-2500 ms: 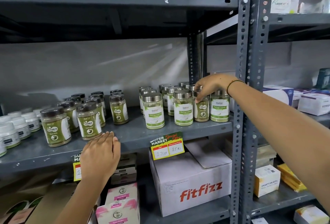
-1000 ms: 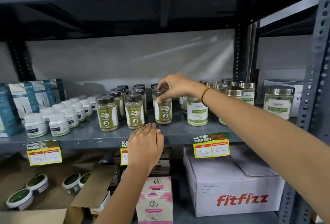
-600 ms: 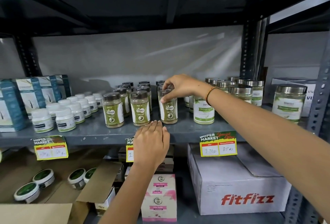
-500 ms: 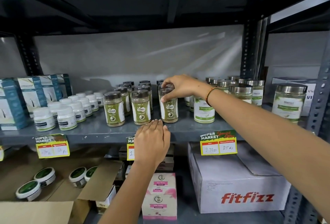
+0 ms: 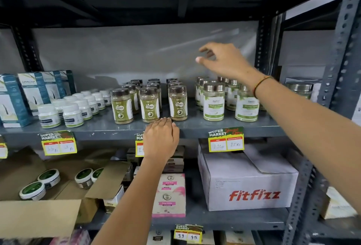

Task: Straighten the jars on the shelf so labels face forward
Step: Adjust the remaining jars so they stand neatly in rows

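Note:
Several green-label jars with brown lids stand in rows on the grey shelf (image 5: 101,127); the front three (image 5: 122,106) (image 5: 150,105) (image 5: 178,103) show their labels forward. To their right stand steel-lidded jars with white-and-green labels (image 5: 214,101) (image 5: 247,108). My right hand (image 5: 224,59) hovers in the air above and between the two groups, fingers loosely spread, holding nothing. My left hand (image 5: 161,137) rests flat on the shelf's front edge, just below the middle brown-lidded jar.
Small white bottles (image 5: 72,114) and teal boxes (image 5: 11,100) fill the shelf's left. Yellow price tags (image 5: 226,140) hang on the edge. Below sit a white Fitfizz carton (image 5: 248,182), pink boxes (image 5: 170,196) and an open cardboard box (image 5: 58,196). A steel upright (image 5: 340,49) stands at right.
My right hand has let go of the third brown-lidded jar's lid and risen up and to the right. The left hand stays on the shelf edge.

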A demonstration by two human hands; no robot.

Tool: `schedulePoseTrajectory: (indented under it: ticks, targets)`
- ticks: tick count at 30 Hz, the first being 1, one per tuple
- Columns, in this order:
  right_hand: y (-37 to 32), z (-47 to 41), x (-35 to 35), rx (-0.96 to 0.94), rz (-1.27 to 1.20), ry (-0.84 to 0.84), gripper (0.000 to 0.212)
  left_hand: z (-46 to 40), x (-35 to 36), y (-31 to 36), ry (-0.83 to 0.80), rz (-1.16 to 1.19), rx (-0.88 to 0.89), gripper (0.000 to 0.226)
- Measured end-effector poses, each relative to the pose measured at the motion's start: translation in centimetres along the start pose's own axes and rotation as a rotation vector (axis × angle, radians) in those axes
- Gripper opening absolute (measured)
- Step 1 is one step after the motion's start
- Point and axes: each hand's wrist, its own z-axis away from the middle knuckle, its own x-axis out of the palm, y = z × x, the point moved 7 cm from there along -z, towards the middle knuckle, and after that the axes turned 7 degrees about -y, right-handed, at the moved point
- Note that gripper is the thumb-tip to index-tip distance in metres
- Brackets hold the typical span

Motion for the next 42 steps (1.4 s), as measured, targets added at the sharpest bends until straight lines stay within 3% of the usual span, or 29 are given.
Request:
schedulePoseTrajectory:
  ticks: [5,9,12,16,21,27,35,42]
  targets:
    - [5.0,3.0,-4.2,0.127,0.047,0.027,0.044,-0.1,0.2,0.0,-0.022,0.013,0.004,0.043]
    - [10.4,4.9,-5.6,0.317,0.277,-0.090,0.033,-0.2,0.3,0.0,-0.025,0.002,0.005,0.043]
    - [13.5,6.5,-5.8,0.467,0.483,-0.221,0.038,-0.2,0.4,0.0,-0.023,0.008,0.013,0.043]
    - [16.0,7.9,-4.8,0.620,0.685,-0.408,0.061,-0.2,0.5,-0.2,-0.007,0.001,0.005,0.043]
    - [17.0,7.8,-4.4,0.694,0.805,-0.428,0.070,-0.3,0.6,-0.2,0.021,-0.005,0.012,0.044]
    - [17.9,7.2,-4.0,0.697,0.775,-0.447,0.056,-0.2,0.7,-0.2,0.033,-0.006,0.004,0.045]
    - [18.7,6.3,-3.1,0.583,0.648,-0.463,0.054,-0.2,0.8,-0.4,0.020,0.005,-0.013,0.044]
    - [18.8,6.4,-3.3,0.518,0.440,-0.446,0.046,-0.1,0.7,-0.2,0.012,-0.004,-0.029,0.042]
